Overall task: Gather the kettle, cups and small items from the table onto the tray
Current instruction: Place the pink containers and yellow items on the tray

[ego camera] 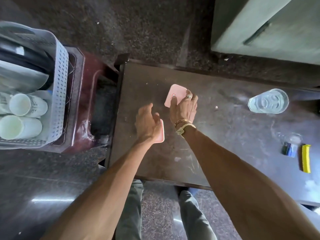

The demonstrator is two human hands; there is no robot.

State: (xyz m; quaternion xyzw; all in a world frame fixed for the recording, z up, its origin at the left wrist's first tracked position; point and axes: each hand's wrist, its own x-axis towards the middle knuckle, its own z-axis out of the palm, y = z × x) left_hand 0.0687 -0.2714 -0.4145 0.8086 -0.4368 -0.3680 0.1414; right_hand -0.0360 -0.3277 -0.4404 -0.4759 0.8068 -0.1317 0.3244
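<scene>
Two flat pink coasters lie at the left end of the dark table. My right hand covers the far pink coaster, thumb on its left side and fingertips over its right edge. My left hand holds the near pink coaster against its palm, with only one edge showing. To the left, the grey perforated tray holds the kettle and two white cups lying on their sides. A clear glass stands on the table at the right.
The tray sits on a maroon plastic stool beside the table's left edge. A yellow strip and a small blue-black item lie at the table's right. A grey cabinet stands beyond the table. My legs are below the near edge.
</scene>
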